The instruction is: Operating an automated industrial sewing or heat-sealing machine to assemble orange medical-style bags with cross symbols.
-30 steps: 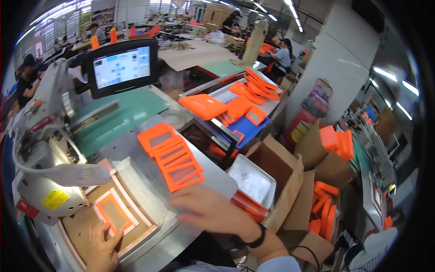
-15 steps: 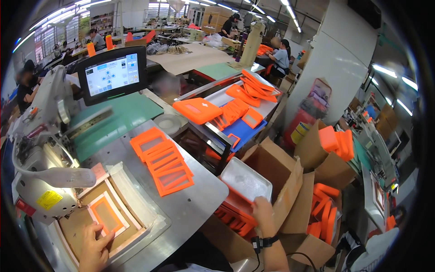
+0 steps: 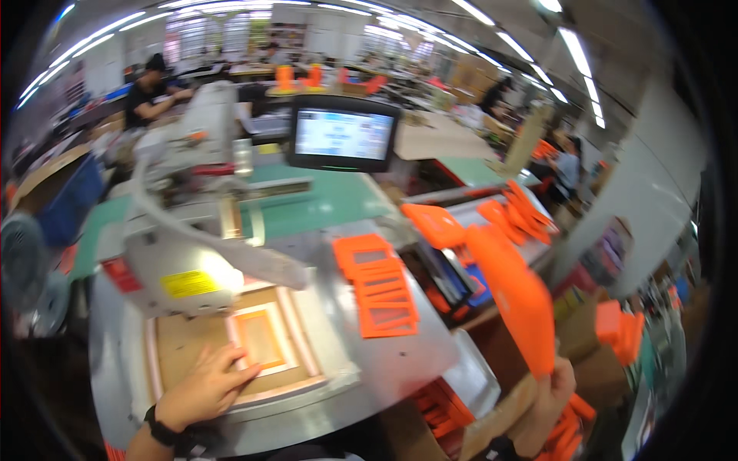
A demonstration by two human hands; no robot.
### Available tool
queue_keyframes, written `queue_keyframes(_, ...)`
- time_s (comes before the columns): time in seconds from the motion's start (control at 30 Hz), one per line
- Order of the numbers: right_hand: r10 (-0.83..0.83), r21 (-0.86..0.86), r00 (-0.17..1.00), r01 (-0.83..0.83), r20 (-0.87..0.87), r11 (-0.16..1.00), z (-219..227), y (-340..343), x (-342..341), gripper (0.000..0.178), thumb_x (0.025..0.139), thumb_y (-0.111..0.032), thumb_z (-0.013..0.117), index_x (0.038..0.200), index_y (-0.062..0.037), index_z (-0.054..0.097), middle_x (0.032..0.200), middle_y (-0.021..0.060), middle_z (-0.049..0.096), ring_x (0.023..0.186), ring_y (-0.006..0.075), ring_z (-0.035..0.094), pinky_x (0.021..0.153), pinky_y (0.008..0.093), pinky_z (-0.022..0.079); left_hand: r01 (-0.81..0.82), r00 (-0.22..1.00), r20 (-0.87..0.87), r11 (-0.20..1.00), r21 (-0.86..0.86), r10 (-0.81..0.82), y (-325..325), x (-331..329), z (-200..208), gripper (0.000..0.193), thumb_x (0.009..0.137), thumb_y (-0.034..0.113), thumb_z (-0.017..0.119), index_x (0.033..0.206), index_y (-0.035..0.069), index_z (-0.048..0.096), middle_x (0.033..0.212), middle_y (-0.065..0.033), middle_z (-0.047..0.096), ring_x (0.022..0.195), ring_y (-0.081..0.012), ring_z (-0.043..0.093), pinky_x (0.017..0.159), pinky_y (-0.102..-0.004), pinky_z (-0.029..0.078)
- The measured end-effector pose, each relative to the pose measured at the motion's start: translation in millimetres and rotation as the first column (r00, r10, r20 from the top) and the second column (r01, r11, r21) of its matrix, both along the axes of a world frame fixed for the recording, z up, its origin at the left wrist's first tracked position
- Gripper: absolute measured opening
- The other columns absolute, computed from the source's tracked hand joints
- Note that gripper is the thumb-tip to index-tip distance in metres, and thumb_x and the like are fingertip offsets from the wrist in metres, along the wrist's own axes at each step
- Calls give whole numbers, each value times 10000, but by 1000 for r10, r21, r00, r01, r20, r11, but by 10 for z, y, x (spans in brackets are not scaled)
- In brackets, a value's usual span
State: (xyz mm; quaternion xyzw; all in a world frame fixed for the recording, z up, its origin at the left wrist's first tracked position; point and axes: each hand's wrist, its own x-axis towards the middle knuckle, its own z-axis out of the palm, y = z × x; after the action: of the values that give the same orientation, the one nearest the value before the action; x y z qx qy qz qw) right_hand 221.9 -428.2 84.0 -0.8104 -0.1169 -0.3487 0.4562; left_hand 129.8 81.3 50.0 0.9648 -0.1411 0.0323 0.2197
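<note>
On the sewing machine's (image 3: 181,265) steel bed lies a cardboard template (image 3: 181,346) with pale raised strips. An orange window frame (image 3: 247,332) sits inside its inner rectangle. My left hand (image 3: 207,384) rests palm down on the template, fingers extended, the tips at the frame's near left edge. My right hand (image 3: 555,384) is raised over the boxes at the right. It grips the lower end of an orange rounded case piece (image 3: 511,300), smeared by motion and held upright. To the right of the template lies an overlapping row of orange window frames (image 3: 384,303).
A control screen (image 3: 342,138) stands behind the bed. Beyond the bed, a rack (image 3: 453,288) carries more orange pieces. Cardboard boxes with orange parts (image 3: 442,407) and a white tray (image 3: 473,376) crowd the right. A blue crate (image 3: 73,203) and fan (image 3: 23,253) stand left. A person (image 3: 146,96) works behind.
My right hand has risen from the box of orange parts, now with an orange case piece in it. My left hand stays at the template. The view has swung to the left.
</note>
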Motion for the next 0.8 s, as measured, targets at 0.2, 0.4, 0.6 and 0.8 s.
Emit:
queue_keyframes(0.2, 675, -546, 733, -600, -82, 585, 745, 1372, 13, 74, 881, -104, 658, 912, -41, 635, 884, 104, 678, 826, 235, 655, 761, 321, 516, -148, 989, -3, 981, -129, 149, -26, -715, 746, 654, 853, 259, 731, 1403, 30, 460, 1410, -202, 470, 1340, -390, 432, 1100, -494, 366)
queue_keyframes(0.4, 860, -554, 452, -790, -238, 262, 818, 2064, 79, 69, 864, -88, 678, 900, -44, 640, 909, 96, 704, 826, 232, 673, 751, 320, 527, -350, 928, 36, 900, -261, 371, -384, -1187, 1031, 343, 865, -54, 535, 1180, 10, 656, 1318, -264, 519, 1207, -429, 492, 1029, -436, 396)
queue_keyframes(0.6, 879, -575, 382, -802, -287, 160, 650, 2815, 272, 161, 811, -146, 730, 933, -72, 655, 914, 54, 723, 778, 249, 703, 677, 345, 557, -509, 778, 288, 829, -233, 558, -1, -1198, 607, 312, 694, 37, 756, 993, 78, 677, 951, -50, 691, 971, -315, 629, 882, -386, 500)
queue_keyframes(0.8, 854, -589, 360, -805, -377, 79, 521, 3079, 376, 187, 801, -119, 727, 961, -70, 645, 920, 63, 714, 802, 255, 699, 674, 343, 551, -525, 753, 310, 814, -246, 580, 295, -1146, 501, 237, 736, 91, 787, 949, 85, 683, 957, -56, 690, 944, -299, 613, 853, -376, 490)
